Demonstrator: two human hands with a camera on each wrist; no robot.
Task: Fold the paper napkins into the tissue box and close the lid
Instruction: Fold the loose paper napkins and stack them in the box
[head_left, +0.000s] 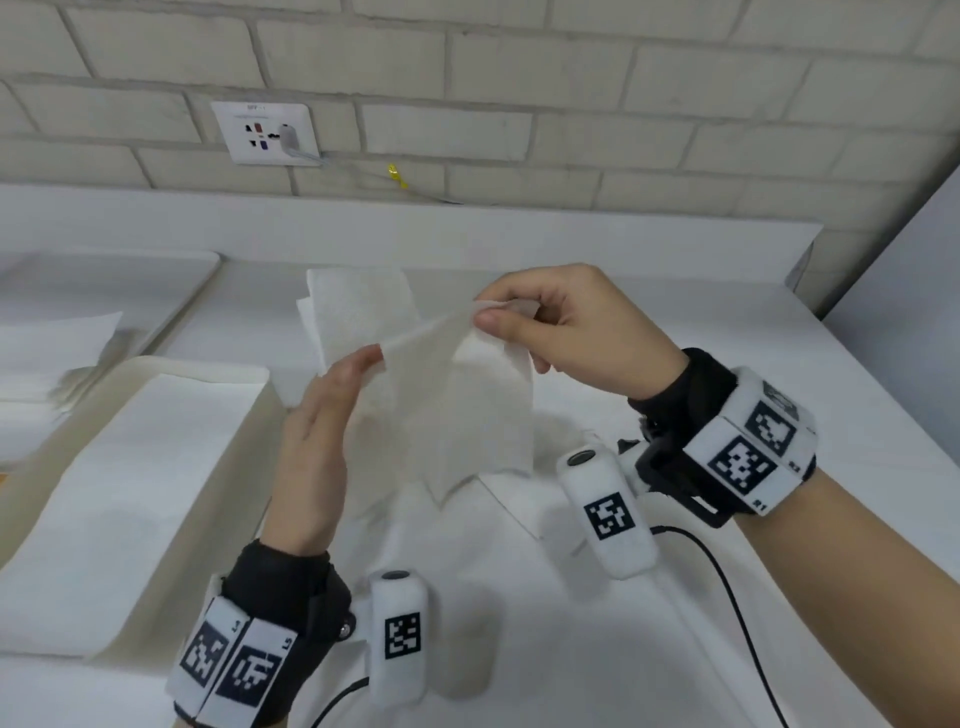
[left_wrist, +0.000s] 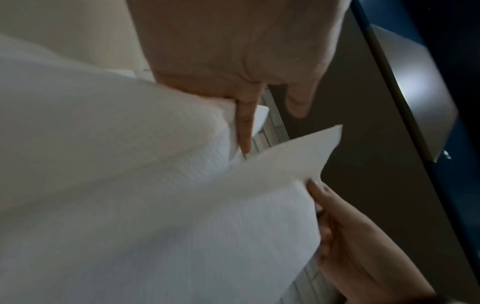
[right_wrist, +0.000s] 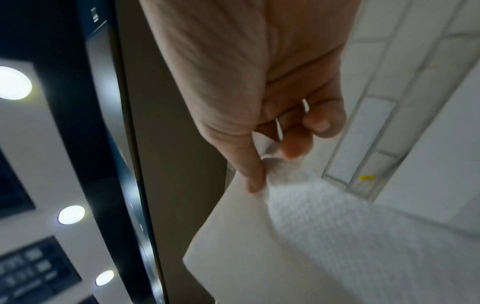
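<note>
1. Currently: folding step. Napkin (head_left: 447, 410) held in air above tabletop (head_left: 675, 364), mid-scene.
2. Right hand (head_left: 566, 327) pinches top edge, thumb against fingers (right_wrist: 296, 148).
3. Left hand (head_left: 322, 431): fingers straight, pressed flat on napkin's left side.
4. Next, likely: crease, then lay in box (head_left: 249, 415), near left.

1. The setting looks like a kitchen or pantry corner, possibly in an office or lab building; which one cannot be told.
2. A cream-painted brick wall (head_left: 519, 78) spans the head view from ten to two o'clock.
3. A white multi-pin wall socket plate (head_left: 265, 133) sits at eleven o'clock, with a grey plug in it.
4. A smooth white countertop with a raised back ledge (head_left: 415, 223) runs below the wall.
5. A flat cream rectangular tray (head_left: 197, 374) lies at nine o'clock.
6. The right wrist view shows round white recessed ceiling lights (right_wrist: 13, 82) at nine o'clock and a dark glossy appliance panel with a keypad (right_wrist: 36, 271) at seven o'clock.
</note>
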